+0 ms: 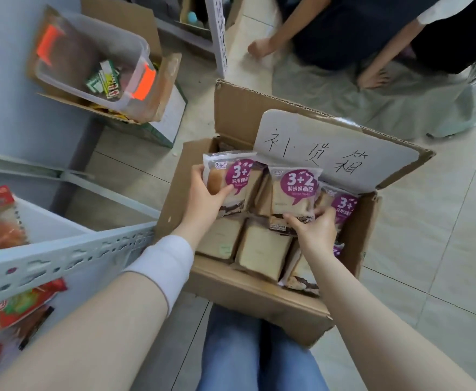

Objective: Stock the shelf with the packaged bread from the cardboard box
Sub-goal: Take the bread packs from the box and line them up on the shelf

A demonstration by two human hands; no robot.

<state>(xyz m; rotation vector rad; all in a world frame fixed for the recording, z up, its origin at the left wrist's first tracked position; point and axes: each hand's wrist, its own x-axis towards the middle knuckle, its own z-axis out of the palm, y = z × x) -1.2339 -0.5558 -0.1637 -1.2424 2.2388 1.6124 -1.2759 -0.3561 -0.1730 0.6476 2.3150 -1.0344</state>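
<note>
1. The open brown cardboard box (248,300) sits on the floor just beyond the person's knees. A white handwritten paper sign (335,148) is stuck on its far flap. Inside lie many clear-wrapped bread packets with purple labels.
2. The left hand (205,198) grasps one purple-labelled bread packet (231,179) by its left edge, thumb across the front, and holds it upright at the far-left of the box.
3. The right hand (314,230) pinches the near bottom edge of a second purple-labelled packet (294,193), which stands upright in the middle of the box.
4. The pale metal shelf with a perforated front rail (62,258) stands at the near left. It carries red-wrapped snack packets (11,309) on the lower level and one more on the upper.
5. Risks, as I judge them:
   - The right hand holds only the slippery film seam, so that packet could slide free as it is lifted.
   - Soft bread may be squashed if either grip tightens.
   - The left forearm lies just beside the rail; a swing towards the shelf could catch the packet on that edge.
   - The red packets already crowd the shelf, so the bread may push them off.
</note>
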